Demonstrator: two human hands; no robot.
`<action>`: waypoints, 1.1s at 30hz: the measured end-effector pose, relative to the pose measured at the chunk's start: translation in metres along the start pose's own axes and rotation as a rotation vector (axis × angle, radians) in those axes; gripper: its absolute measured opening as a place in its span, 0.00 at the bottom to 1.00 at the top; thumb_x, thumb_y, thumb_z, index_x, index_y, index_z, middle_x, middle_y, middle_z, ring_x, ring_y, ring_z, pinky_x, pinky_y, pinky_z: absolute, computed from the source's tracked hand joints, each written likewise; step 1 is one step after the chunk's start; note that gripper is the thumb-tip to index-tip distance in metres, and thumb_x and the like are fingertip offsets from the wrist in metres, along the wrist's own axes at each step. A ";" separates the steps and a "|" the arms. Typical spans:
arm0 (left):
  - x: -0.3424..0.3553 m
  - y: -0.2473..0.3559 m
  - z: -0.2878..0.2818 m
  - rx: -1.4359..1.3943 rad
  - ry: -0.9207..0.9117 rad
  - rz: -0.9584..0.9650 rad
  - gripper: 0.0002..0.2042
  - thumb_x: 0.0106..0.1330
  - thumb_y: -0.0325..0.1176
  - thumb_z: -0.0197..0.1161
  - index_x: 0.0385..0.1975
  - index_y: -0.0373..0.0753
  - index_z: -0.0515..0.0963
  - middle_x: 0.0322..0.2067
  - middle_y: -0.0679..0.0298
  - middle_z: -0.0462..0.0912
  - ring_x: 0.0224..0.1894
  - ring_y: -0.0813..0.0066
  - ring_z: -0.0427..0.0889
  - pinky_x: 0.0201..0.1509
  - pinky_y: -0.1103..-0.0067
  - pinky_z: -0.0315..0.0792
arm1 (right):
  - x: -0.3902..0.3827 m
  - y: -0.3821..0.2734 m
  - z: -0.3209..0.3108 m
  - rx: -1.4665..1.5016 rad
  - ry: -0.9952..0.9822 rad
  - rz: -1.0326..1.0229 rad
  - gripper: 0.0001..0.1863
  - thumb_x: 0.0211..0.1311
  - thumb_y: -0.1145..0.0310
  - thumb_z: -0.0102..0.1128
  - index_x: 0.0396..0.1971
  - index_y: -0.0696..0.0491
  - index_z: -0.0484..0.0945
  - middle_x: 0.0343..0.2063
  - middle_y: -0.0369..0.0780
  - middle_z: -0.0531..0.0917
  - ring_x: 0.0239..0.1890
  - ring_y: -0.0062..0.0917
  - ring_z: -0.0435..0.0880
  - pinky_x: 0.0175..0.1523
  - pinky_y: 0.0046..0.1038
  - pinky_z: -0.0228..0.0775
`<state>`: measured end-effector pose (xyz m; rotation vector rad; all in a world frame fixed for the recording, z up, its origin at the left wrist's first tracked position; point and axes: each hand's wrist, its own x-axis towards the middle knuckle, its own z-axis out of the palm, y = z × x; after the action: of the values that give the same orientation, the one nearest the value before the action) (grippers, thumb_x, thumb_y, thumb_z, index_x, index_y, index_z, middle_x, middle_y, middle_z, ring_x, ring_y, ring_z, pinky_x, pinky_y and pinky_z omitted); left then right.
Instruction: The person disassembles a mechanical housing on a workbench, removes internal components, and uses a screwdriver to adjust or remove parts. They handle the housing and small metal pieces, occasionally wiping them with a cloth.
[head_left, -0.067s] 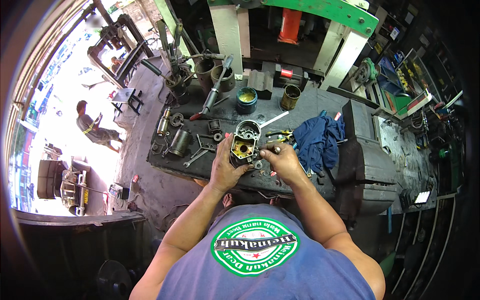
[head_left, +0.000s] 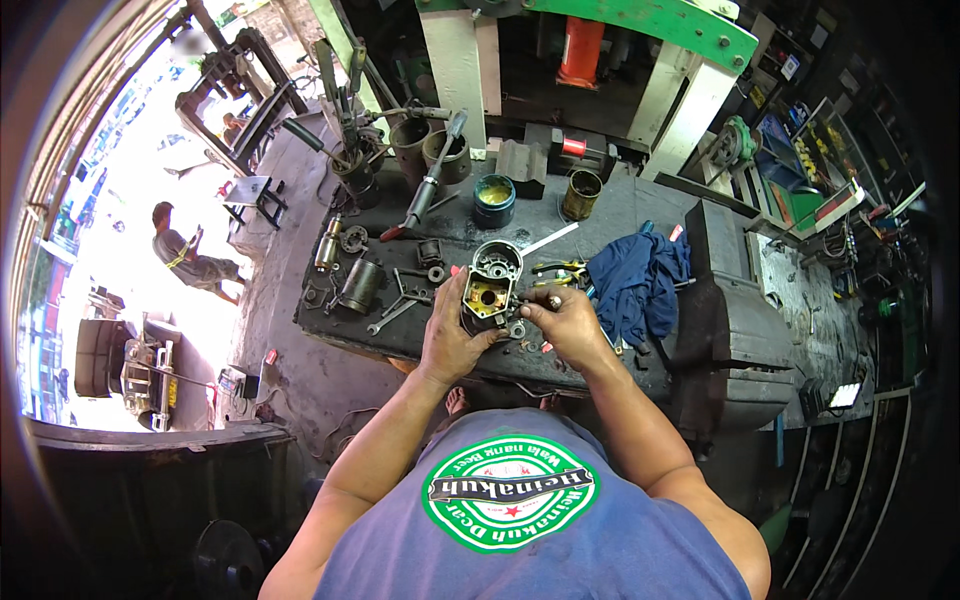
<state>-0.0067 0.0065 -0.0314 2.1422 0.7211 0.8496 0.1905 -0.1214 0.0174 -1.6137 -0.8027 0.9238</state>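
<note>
My left hand [head_left: 452,342] is closed around a metal motor housing [head_left: 489,313], thumb along its near edge. The housing stands tilted above the bench's front edge, its open side facing me, with yellowish grease around a dark round hole. Fingers of my right hand [head_left: 570,328] are pinched at the housing's right side. A small light-tipped piece shows at that hand, but its kind is hard to make out. Just beyond the housing is a round metal end cover [head_left: 496,259]. An open-end wrench [head_left: 392,316] and a metal cylinder [head_left: 361,287] lie to the left.
A dark workbench [head_left: 465,225] carries a blue grease tub [head_left: 493,202], an open can [head_left: 580,195], pliers [head_left: 560,268] and a navy cloth [head_left: 640,280]. A big bench vise [head_left: 735,320] stands right. A long-handled tool [head_left: 424,198] leans on tins. Another person [head_left: 180,245] stands outside, far left.
</note>
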 end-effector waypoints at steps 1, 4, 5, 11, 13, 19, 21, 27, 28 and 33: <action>0.000 0.000 0.000 0.001 -0.001 0.002 0.58 0.52 0.43 0.91 0.82 0.35 0.62 0.77 0.41 0.69 0.79 0.42 0.71 0.81 0.59 0.69 | 0.000 0.002 0.001 -0.038 0.011 -0.041 0.13 0.72 0.74 0.76 0.52 0.63 0.89 0.41 0.43 0.94 0.43 0.23 0.89 0.52 0.28 0.82; 0.006 -0.003 0.003 -0.003 0.024 0.035 0.58 0.52 0.45 0.91 0.82 0.33 0.62 0.74 0.45 0.72 0.76 0.45 0.74 0.80 0.60 0.69 | 0.004 0.009 0.007 -0.068 0.079 -0.205 0.11 0.71 0.74 0.76 0.49 0.62 0.89 0.42 0.43 0.94 0.46 0.24 0.90 0.54 0.29 0.81; 0.006 -0.004 0.003 -0.008 0.029 0.031 0.59 0.52 0.47 0.91 0.82 0.32 0.62 0.72 0.47 0.74 0.74 0.47 0.75 0.79 0.61 0.69 | 0.004 0.011 0.009 -0.057 0.095 -0.235 0.10 0.71 0.74 0.76 0.48 0.62 0.89 0.42 0.43 0.94 0.46 0.25 0.90 0.55 0.29 0.81; 0.007 -0.004 0.003 -0.010 0.028 0.040 0.59 0.52 0.50 0.91 0.82 0.32 0.63 0.72 0.47 0.74 0.74 0.47 0.75 0.79 0.61 0.69 | 0.004 0.011 0.010 -0.101 0.086 -0.104 0.12 0.78 0.67 0.70 0.45 0.63 0.89 0.33 0.44 0.93 0.38 0.27 0.89 0.46 0.35 0.81; 0.006 -0.003 0.003 -0.017 0.034 0.028 0.59 0.52 0.50 0.90 0.82 0.32 0.62 0.72 0.47 0.75 0.74 0.47 0.75 0.79 0.61 0.69 | 0.007 0.008 0.009 -0.163 0.061 -0.031 0.16 0.82 0.62 0.66 0.44 0.62 0.89 0.29 0.42 0.92 0.32 0.25 0.87 0.40 0.34 0.78; 0.007 -0.002 0.002 -0.057 0.033 0.020 0.60 0.53 0.54 0.90 0.81 0.31 0.63 0.72 0.47 0.75 0.74 0.48 0.76 0.80 0.61 0.69 | 0.023 0.001 0.001 0.175 -0.117 0.302 0.21 0.87 0.56 0.58 0.37 0.56 0.87 0.21 0.36 0.87 0.18 0.16 0.74 0.22 0.25 0.61; 0.008 -0.003 0.002 -0.060 0.033 0.028 0.59 0.53 0.54 0.89 0.81 0.31 0.63 0.71 0.46 0.75 0.74 0.48 0.76 0.79 0.61 0.69 | 0.025 0.000 -0.001 0.007 -0.117 0.169 0.21 0.87 0.55 0.57 0.37 0.55 0.87 0.23 0.36 0.87 0.17 0.15 0.71 0.23 0.25 0.61; 0.008 -0.006 0.005 -0.038 0.040 0.055 0.59 0.53 0.50 0.90 0.82 0.32 0.63 0.71 0.47 0.75 0.73 0.49 0.76 0.79 0.62 0.70 | 0.007 0.008 0.000 -0.438 0.082 -0.462 0.15 0.80 0.62 0.68 0.43 0.61 0.88 0.36 0.47 0.91 0.39 0.44 0.90 0.46 0.42 0.81; 0.008 -0.006 0.006 -0.047 0.040 0.044 0.58 0.53 0.47 0.91 0.82 0.32 0.63 0.71 0.47 0.75 0.73 0.49 0.76 0.78 0.62 0.70 | 0.006 0.010 0.002 -0.450 0.083 -0.480 0.12 0.75 0.66 0.72 0.48 0.60 0.87 0.38 0.49 0.90 0.43 0.52 0.90 0.48 0.44 0.81; 0.007 -0.007 0.004 -0.029 0.039 0.055 0.58 0.53 0.45 0.91 0.82 0.32 0.63 0.71 0.47 0.74 0.74 0.49 0.76 0.79 0.62 0.70 | 0.019 0.018 0.005 -0.161 -0.045 -0.165 0.17 0.85 0.55 0.61 0.43 0.56 0.83 0.28 0.44 0.85 0.26 0.36 0.82 0.31 0.37 0.72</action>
<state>-0.0013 0.0140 -0.0366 2.1337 0.6680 0.9284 0.1958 -0.1065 -0.0040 -1.6409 -1.0477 0.7971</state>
